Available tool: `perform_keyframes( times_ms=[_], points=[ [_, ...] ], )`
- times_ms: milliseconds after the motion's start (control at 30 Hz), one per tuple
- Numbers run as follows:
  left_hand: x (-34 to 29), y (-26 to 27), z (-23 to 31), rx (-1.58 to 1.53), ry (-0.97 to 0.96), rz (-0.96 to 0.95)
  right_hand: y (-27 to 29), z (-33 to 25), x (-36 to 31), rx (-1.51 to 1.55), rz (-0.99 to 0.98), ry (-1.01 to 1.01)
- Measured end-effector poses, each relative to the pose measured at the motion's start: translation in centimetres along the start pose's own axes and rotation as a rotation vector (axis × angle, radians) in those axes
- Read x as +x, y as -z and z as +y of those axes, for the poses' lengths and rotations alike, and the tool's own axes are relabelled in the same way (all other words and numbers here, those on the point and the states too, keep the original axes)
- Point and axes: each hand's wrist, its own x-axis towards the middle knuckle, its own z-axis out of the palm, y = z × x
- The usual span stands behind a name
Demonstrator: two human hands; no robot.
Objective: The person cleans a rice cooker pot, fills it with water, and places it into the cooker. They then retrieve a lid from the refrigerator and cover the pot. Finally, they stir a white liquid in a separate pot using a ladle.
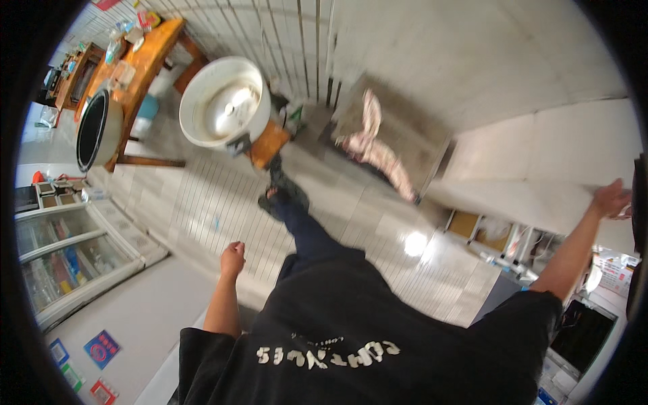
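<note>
My left hand hangs over the tiled floor with its fingers curled in, and nothing shows in it. Out at the far right, my right hand is raised beside a white wall ledge. Its fingers look apart, close to a dark upright edge at the picture's rim; whether they touch it I cannot tell. A large white round tub sits ahead of me, beside a small wooden stool. A pale pinkish cloth-like thing lies on a grey slab by the wall.
On the left stands a wooden table with bags and small items, a dark-rimmed bucket next to it. A glass-topped chest freezer is nearer on the left. Low shelves and a dark screen are on the right.
</note>
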Motion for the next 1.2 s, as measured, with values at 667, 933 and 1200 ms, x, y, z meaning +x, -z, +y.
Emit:
perform_keyframes(
  times_ms=[667,933,1200],
  points=[
    [6.5,22.8,19.3,0.161,-0.572,0.285,-4.4,-39.9,10.5,0.478,-0.453,0.535],
    [12.3,26.9,6.1,0.007,-0.254,0.271,-7.5,-51.8,21.9,0.338,-1.036,0.971],
    [14.8,27.2,2.3,0.173,-0.226,0.117,-2.9,-52.0,46.7,1.238,-0.331,-0.306]
  ],
)
